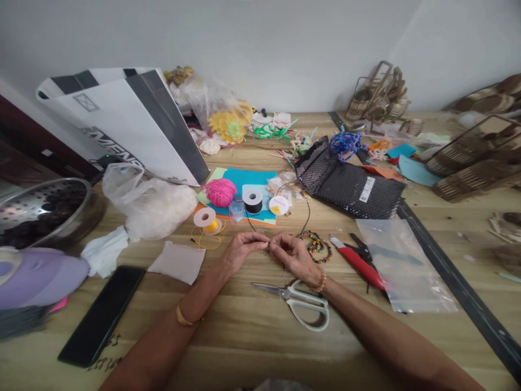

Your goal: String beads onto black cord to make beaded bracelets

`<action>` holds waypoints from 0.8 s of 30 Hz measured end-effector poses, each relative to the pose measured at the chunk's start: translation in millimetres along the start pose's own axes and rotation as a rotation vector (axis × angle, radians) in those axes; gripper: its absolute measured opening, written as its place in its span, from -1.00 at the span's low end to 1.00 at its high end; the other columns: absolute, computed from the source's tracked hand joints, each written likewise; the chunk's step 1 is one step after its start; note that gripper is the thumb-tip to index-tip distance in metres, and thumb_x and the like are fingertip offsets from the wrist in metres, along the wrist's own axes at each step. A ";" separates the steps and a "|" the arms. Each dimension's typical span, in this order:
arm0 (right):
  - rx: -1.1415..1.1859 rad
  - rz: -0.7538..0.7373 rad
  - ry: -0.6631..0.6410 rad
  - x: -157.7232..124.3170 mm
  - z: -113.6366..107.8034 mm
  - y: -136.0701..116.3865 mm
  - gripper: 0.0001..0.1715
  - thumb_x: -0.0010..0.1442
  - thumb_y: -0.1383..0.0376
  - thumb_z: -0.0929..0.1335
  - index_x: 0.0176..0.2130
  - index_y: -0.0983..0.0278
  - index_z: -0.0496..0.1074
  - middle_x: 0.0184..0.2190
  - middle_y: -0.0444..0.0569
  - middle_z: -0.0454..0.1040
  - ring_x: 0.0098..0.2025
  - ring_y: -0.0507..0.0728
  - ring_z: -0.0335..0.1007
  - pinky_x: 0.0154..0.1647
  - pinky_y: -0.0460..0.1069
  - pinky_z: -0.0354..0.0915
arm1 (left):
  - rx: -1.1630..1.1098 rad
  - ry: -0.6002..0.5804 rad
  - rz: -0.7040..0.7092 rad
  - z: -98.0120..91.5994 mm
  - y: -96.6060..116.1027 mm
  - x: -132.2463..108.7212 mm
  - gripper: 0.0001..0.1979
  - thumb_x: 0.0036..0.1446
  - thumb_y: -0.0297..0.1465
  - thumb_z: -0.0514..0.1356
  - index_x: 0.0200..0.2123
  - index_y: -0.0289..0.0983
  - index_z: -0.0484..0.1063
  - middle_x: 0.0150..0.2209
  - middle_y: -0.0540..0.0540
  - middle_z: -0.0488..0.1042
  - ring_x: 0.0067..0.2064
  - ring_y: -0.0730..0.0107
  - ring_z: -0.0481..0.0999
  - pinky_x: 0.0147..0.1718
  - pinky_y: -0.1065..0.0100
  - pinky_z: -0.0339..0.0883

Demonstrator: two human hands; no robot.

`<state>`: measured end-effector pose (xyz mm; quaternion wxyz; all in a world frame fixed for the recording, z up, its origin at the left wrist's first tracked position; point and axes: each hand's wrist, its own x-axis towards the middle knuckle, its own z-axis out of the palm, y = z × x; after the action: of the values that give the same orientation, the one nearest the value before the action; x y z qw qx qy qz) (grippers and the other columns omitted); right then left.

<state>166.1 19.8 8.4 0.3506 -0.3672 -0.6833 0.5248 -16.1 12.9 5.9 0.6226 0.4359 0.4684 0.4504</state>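
Note:
My left hand and my right hand meet fingertip to fingertip above the table, both pinched closed on a thin black cord. Something tiny may sit between the fingertips, too small to tell. One stretch of cord runs up toward a white spool of black cord; another rises beyond my right hand. Touching distance from the right wrist lie coiled multicoloured beads and, below the hands, scissors with pale handles. Left of the hands stands a spool of yellow cord, with pink yarn behind it.
A red-handled cutter and clear plastic bag lie right, below a black bubble mailer. Leftward are a black phone, small white pouch, plastic bag and metal colander. Woven baskets stand far right.

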 end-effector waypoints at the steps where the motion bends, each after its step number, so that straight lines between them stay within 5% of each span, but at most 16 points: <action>1: -0.002 0.000 0.000 0.2 0.0 -0.2 -0.66 0.24 0.09 0.29 -0.36 0.33 0.38 -0.54 -0.15 0.29 -0.51 -0.02 0.13 -0.52 -0.13 0.10 | 0.006 -0.001 0.003 0.6 1.1 -0.3 -0.87 -0.19 -0.42 0.39 -0.46 -0.27 0.61 -0.43 -0.04 0.59 -0.32 0.34 0.49 -0.17 0.30 0.29; 13: 0.035 0.046 -0.010 3.9 -0.9 -0.2 -0.58 0.20 0.02 0.30 -0.37 0.34 0.37 -0.58 -0.17 0.24 -0.55 -0.03 0.08 -0.56 -0.13 0.03 | 0.171 0.032 0.126 4.3 6.3 -3.6 -0.88 -0.14 -0.41 0.37 -0.44 -0.31 0.59 -0.46 -0.06 0.57 -0.38 0.37 0.49 -0.32 0.38 0.34; 24: 0.069 0.045 0.035 5.2 -0.7 9.0 -0.59 0.19 0.02 0.33 -0.38 0.33 0.41 -0.57 -0.15 0.29 -0.54 -0.02 0.11 -0.55 -0.12 0.06 | 0.360 0.013 0.188 2.1 13.0 -4.7 -0.85 0.00 -0.37 0.29 -0.36 -0.29 0.62 -0.34 -0.10 0.63 -0.27 0.27 0.56 -0.23 0.34 0.40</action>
<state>165.4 26.3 0.3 0.3632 -0.3791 -0.6502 0.5492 -16.7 10.9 19.7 0.4872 0.5789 0.5025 0.4183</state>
